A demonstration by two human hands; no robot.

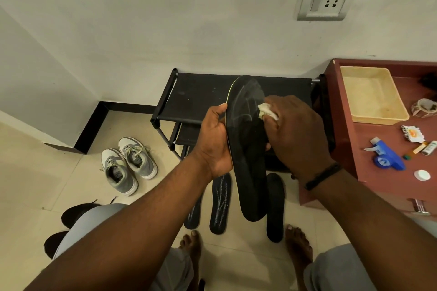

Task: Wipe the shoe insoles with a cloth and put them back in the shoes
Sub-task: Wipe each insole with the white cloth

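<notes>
In the centre of the frame we see a black insole held up lengthwise, its toe end toward the top of the picture and its heel end hanging low. The left hand grips it along its left edge, thumb curled over the rim and fingers wrapped behind. The right hand comes in from the right and pinches a bunched pale cloth against the upper face of the insole, just right of its middle line; faint smeared streaks show on the insole above the cloth.

Below the held insole, three more dark insoles lie on the tiled floor, side by side between two bare feet. At lower left of centre a pair of grey and white sneakers stands on the floor, well apart from the hands. Behind the hands is a black shoe rack.

At the right a reddish cabinet carries a cream tray and a blue spray head. We can read no writing on any item; the small packets there are too blurred.
</notes>
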